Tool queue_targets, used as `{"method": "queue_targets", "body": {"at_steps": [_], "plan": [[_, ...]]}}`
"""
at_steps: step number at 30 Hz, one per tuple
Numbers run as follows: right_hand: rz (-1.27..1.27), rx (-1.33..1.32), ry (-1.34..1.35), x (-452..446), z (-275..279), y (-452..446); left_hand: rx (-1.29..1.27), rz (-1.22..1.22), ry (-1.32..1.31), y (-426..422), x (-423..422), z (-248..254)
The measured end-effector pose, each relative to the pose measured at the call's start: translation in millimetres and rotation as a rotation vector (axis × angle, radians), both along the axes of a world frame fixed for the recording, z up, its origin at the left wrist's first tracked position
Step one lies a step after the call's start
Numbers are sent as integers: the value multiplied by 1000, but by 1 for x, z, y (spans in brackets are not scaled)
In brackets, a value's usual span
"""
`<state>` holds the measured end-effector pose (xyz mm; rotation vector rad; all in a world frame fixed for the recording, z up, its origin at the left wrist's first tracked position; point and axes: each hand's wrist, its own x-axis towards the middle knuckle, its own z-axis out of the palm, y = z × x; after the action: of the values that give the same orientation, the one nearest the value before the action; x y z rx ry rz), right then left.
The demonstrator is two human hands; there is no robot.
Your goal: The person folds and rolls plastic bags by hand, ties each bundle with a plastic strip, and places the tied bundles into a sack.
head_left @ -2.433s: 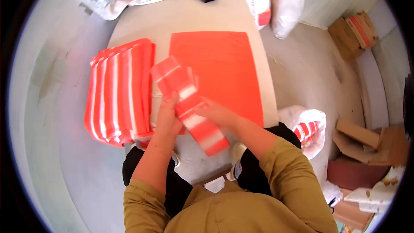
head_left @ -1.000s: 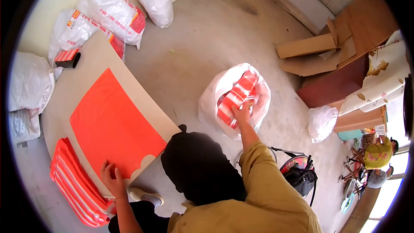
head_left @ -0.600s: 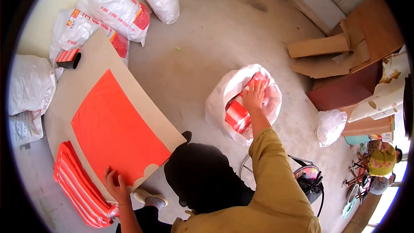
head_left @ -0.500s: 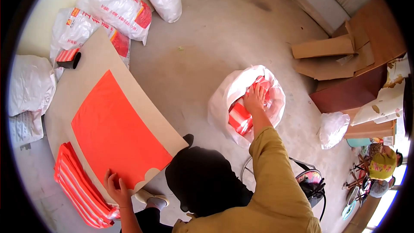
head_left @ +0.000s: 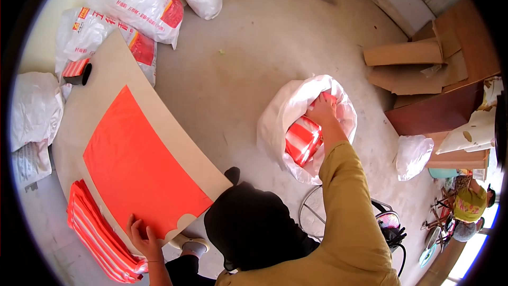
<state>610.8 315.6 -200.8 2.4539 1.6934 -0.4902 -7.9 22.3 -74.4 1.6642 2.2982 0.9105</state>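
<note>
My right hand [head_left: 324,110] reaches into a white sack [head_left: 272,122] on the floor. Its fingers press on red material at the sack's upper part and are partly hidden. A folded red-and-white striped piece [head_left: 304,140] lies in the sack below that hand. My left hand [head_left: 143,237] rests with its fingers apart at the near edge of a flat red sheet [head_left: 140,156] and holds nothing. The sheet lies on a beige table [head_left: 174,132]. Beside my left hand, a stack of striped red-and-white sheets [head_left: 98,233] hangs at the table's left edge.
A small black-and-striped roll [head_left: 78,72] lies at the table's far corner. Filled white bags [head_left: 135,8] stand behind it. To the right are an open cardboard box [head_left: 407,54] and a clear plastic bag [head_left: 414,156]. Another person [head_left: 470,201] is at the far right.
The view has turned from the table toward the sack. The striped piece once in both hands went into the sack with my right hand, which has since shifted deeper. My left hand moved to the sheet's edge.
</note>
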Motion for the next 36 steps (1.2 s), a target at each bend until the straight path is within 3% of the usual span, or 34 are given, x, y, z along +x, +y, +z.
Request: {"method": "queue_targets", "body": {"at_steps": [3,6,8,11,12,20,23,24,27,30,31,32,33,35,36], "plan": [[115,-119,-89,-5,2,6,-2,7,27,-1,0,-1],[64,40,56,2,-23,-9,-7,4,22,-2,0,-1],[-2,129,184,-25,-5,-29,-2,5,16,-1,2,-1],[196,172,-28,-69,-14,-84,-6,2,28,0,4,3],[215,233,3,-70,-41,-98,-4,-1,30,0,4,2],[263,100,-62,-92,-10,-110,23,-26,91,7,11,6],[266,83,-61,-90,-18,-103,91,-27,102,8,10,-1],[309,215,-127,-85,-39,-104,113,-23,141,7,6,-9],[460,-37,-217,-56,-66,-75,151,-34,161,10,16,0],[93,309,-194,-62,-43,-93,204,-29,159,13,22,2],[236,520,-81,-31,-70,-94,208,-18,168,13,26,6],[243,565,35,-30,-53,-98,218,-19,169,14,29,8],[327,729,-63,-13,-77,-96,210,-9,160,14,30,9],[270,568,-10,-8,-65,-88,196,-13,129,13,31,12],[331,628,12,-5,-60,-73,188,-17,126,14,33,13]]}}
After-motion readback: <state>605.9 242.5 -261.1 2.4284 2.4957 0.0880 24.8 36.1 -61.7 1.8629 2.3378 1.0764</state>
